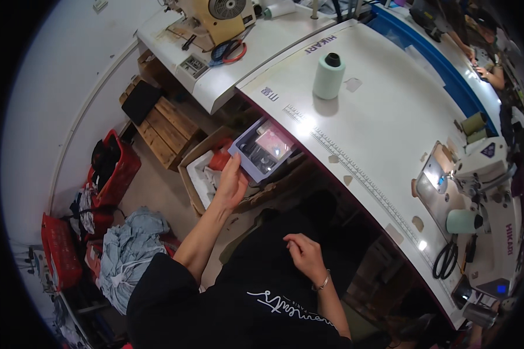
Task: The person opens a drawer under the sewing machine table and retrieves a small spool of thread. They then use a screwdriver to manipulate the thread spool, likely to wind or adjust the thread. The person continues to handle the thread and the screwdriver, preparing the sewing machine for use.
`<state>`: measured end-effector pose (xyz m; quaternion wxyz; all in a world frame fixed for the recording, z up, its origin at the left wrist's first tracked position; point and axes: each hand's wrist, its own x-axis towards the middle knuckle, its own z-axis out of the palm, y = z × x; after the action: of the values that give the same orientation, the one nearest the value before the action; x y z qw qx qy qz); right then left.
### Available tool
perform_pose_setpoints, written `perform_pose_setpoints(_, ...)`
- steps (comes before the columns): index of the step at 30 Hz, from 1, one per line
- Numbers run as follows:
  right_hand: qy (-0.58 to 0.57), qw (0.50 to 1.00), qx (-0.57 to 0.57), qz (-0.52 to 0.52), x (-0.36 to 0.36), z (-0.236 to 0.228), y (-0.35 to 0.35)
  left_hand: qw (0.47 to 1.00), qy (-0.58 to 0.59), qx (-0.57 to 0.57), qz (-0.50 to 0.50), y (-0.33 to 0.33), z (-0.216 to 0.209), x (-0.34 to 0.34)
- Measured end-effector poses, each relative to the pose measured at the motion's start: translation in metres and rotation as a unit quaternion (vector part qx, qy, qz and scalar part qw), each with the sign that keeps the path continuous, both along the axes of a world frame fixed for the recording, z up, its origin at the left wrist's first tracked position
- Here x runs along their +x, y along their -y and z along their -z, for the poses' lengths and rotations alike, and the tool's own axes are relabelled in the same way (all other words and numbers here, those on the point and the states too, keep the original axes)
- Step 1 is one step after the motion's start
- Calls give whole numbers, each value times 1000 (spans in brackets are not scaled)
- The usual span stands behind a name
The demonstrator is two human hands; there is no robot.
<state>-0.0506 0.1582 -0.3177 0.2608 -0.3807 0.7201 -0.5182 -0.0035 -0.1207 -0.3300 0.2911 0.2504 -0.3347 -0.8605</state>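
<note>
A small lilac drawer [253,170] sticks out from under the near edge of the white sewing table [384,134]. My left hand [232,185] is closed on its front edge, thumb along the outside; the other fingers are partly hidden. Inside the drawer lie a pink-and-white flat packet [272,143] and several dark small parts I cannot make out. My right hand [307,255], with a bracelet at the wrist, hovers over my lap. Its fingers are loosely curled together, and nothing shows in them.
A pale green thread cone [329,77] stands on the table. At the right is a sewing machine [483,166] with a second cone [464,221] beside it. An open cardboard box [195,180], wooden bench [164,132] and red baskets [119,168] stand at the left.
</note>
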Motion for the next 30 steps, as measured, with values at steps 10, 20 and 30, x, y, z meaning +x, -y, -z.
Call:
perform_pose_setpoints(10, 66, 996, 62, -1, 15, 64, -5, 808, 279, -499, -144, 27, -18, 12)
perform_pose_setpoints(20, 89, 993, 65, 33, 14, 70, -4, 425, 299, -852, 59, 57, -79, -9)
perform_pose_setpoints(30, 107, 990, 82, 35, 10, 70, -3, 429, 311, -830, 174, 79, -88, -3)
